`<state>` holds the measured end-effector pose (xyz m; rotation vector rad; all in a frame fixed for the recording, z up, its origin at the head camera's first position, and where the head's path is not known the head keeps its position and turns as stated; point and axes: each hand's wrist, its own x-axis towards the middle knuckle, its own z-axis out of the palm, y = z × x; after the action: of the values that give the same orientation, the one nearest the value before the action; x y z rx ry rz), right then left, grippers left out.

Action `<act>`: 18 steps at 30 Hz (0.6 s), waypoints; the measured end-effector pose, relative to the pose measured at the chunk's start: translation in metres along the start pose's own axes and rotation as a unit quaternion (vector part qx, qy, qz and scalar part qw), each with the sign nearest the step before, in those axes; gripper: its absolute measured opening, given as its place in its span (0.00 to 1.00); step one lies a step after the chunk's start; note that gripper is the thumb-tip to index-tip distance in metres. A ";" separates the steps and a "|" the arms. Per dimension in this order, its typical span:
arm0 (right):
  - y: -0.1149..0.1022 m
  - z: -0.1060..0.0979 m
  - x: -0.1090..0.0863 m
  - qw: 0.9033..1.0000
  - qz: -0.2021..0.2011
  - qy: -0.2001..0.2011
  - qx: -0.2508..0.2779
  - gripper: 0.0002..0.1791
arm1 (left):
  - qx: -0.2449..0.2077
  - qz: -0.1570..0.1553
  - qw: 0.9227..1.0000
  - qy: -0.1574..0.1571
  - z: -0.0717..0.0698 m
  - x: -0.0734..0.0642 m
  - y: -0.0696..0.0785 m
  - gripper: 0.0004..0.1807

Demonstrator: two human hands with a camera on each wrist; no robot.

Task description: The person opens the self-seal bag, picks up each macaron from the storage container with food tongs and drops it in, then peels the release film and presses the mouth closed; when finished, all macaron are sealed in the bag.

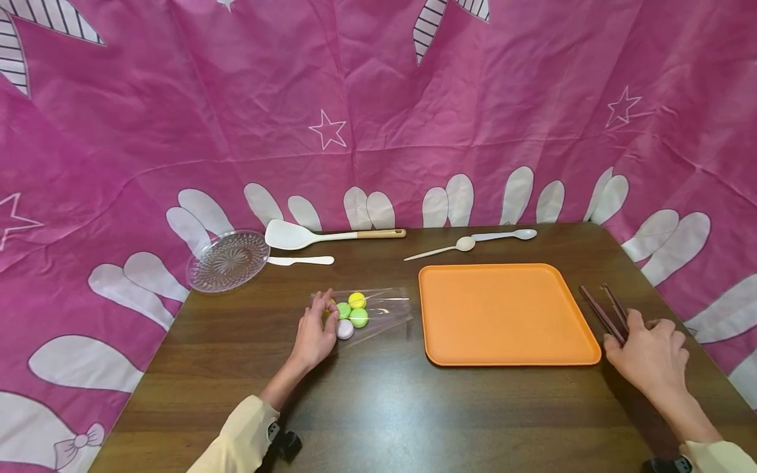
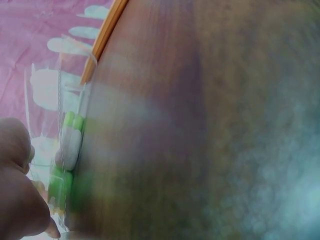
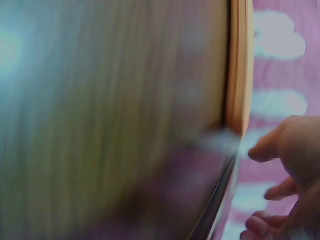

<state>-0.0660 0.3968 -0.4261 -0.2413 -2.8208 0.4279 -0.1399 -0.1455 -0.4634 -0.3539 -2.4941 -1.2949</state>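
Note:
A clear plastic bag (image 1: pixel 387 309) holds several small round macarons (image 1: pixel 358 318) in yellow, green and pale lavender, lying on the table left of the tray. At the bag's left end, my left hand (image 1: pixel 316 332) pinches the plastic between thumb and fingers. The left wrist view shows the macarons (image 2: pixel 70 150) edge-on beside that hand. Two dark reddish-brown chopsticks (image 1: pixel 600 314) lie spread apart right of the tray. Over their near ends is my right hand (image 1: pixel 653 355), its fingers loosely bent and, in the right wrist view, apart from the chopsticks (image 3: pixel 215 205).
An orange tray (image 1: pixel 503 315) lies between the hands. Along the back are a white spatula (image 1: pixel 290 235) with a wooden handle, a white knife (image 1: pixel 301 261), a cream spoon (image 1: pixel 465 244) and a white spoon (image 1: pixel 523 234). A clear patterned plate (image 1: pixel 229 261) sits at the back left corner.

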 end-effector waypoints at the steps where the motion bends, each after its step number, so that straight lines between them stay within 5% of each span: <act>1: -0.010 0.003 -0.001 0.999 -0.019 0.035 0.015 0.30 | 0.000 0.000 1.000 -0.001 0.000 0.000 0.000 0.08; 4: -0.050 0.011 -0.006 0.986 -0.098 0.112 0.080 0.25 | 0.003 -0.003 1.000 -0.005 0.000 0.000 0.002 0.08; 6: -0.087 0.016 -0.015 0.971 -0.148 0.121 0.142 0.21 | 0.007 -0.007 1.000 -0.009 0.001 0.000 0.003 0.08; 8: -0.127 0.020 -0.028 0.954 -0.173 0.065 0.238 0.19 | 0.013 -0.012 1.000 -0.014 0.001 0.000 0.004 0.08; 10: -0.166 0.026 -0.043 0.920 -0.168 -0.038 0.351 0.19 | 0.018 -0.017 0.999 -0.020 0.001 0.000 0.004 0.07; 11: -0.184 0.030 -0.051 0.895 -0.151 -0.096 0.409 0.19 | 0.019 -0.019 0.999 -0.024 0.001 0.000 0.005 0.07; 14: -0.228 0.041 -0.066 0.787 -0.056 -0.255 0.558 0.28 | 0.021 -0.026 0.999 -0.035 0.001 0.001 0.006 0.07; 16: -0.249 0.052 -0.070 0.723 -0.006 -0.313 0.616 0.33 | 0.021 -0.029 0.998 -0.042 0.002 0.002 0.006 0.07; 18: -0.266 0.064 -0.071 0.672 0.047 -0.337 0.657 0.37 | 0.020 -0.031 0.998 -0.046 0.002 0.002 0.006 0.07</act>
<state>-0.0497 0.1145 -0.4195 0.1387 -2.1555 2.7789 -0.1404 -0.1400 -0.4590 -0.3355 -2.6230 -1.2778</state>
